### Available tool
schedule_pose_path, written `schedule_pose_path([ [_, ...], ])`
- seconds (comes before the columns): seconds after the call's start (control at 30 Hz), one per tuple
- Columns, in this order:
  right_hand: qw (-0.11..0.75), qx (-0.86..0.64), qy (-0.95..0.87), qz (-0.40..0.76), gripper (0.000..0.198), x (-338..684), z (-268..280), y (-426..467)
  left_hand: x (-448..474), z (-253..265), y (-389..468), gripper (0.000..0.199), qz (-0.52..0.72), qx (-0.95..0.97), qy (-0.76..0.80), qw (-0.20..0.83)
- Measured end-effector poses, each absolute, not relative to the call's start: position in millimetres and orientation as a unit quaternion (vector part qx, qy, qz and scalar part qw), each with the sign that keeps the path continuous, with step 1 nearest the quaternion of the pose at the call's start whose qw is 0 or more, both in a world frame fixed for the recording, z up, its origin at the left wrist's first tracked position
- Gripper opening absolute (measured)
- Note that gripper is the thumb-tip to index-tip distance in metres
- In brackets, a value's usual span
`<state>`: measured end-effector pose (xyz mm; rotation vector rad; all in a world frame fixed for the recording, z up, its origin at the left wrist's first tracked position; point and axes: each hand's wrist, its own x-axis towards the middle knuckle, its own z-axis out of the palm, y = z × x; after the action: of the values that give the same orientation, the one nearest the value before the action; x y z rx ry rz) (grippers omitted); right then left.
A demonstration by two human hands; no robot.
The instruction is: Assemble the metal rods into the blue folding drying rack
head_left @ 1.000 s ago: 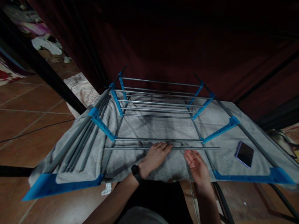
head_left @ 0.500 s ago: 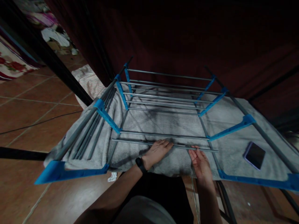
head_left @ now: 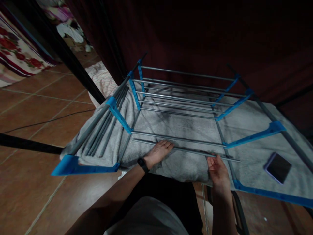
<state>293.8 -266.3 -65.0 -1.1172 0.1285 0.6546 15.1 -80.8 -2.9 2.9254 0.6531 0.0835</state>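
Note:
A thin grey metal tube (head_left: 190, 151) lies crosswise in front of me, just above the grey blanket. My left hand (head_left: 160, 150) is closed over it left of its middle, palm down. Near the right end, my right hand (head_left: 218, 168) pinches the same tube from below, fingers curled up. Around it stands a partly built rack with blue plastic brackets (head_left: 119, 120) and grey side poles (head_left: 94, 125). One fitted crossbar (head_left: 176, 138) runs just beyond the loose tube, and several more span the far brackets.
Several loose tubes (head_left: 104, 133) lie at the left on the grey blanket (head_left: 181, 125). A phone (head_left: 278, 167) rests at the right. Black bars (head_left: 29, 143) stand at the left over the tiled floor (head_left: 31, 117). A dark red curtain (head_left: 186, 36) hangs behind.
The loose tube has shifted right relative to the rack. My left hand has slid left along it, while my right hand still holds near its right end. The view has turned slightly.

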Motion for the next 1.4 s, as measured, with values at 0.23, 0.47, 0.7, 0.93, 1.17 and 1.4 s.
schedule_pose_path([
  [0.23,0.791,-0.529,0.076,0.298,0.017,307.2,-67.2,-266.4,-0.8,-5.0,-77.9,0.061,0.024,0.965,0.244,0.094],
  [0.47,0.795,-0.516,0.104,0.301,0.015,313.4,-66.3,-265.5,-12.5,-4.2,-76.0,0.059,0.023,0.962,0.258,0.083],
  [0.7,0.798,-0.522,0.087,0.288,0.016,307.3,-61.7,-265.2,-28.3,-6.8,-67.5,0.046,0.053,0.951,0.294,0.08],
  [0.93,0.796,-0.521,0.063,0.3,0.02,305.0,-57.9,-261.8,-59.2,-11.5,-58.0,0.036,0.108,0.905,0.406,0.073],
  [1.17,0.8,-0.511,0.043,0.311,0.019,300.0,-50.1,-258.4,-86.9,-22.4,-52.3,0.032,0.182,0.85,0.488,0.077],
  [1.4,0.814,-0.5,0.03,0.293,0.025,296.6,-43.1,-250.8,-98.2,-39.9,-38.6,0.031,0.295,0.776,0.537,0.149],
])
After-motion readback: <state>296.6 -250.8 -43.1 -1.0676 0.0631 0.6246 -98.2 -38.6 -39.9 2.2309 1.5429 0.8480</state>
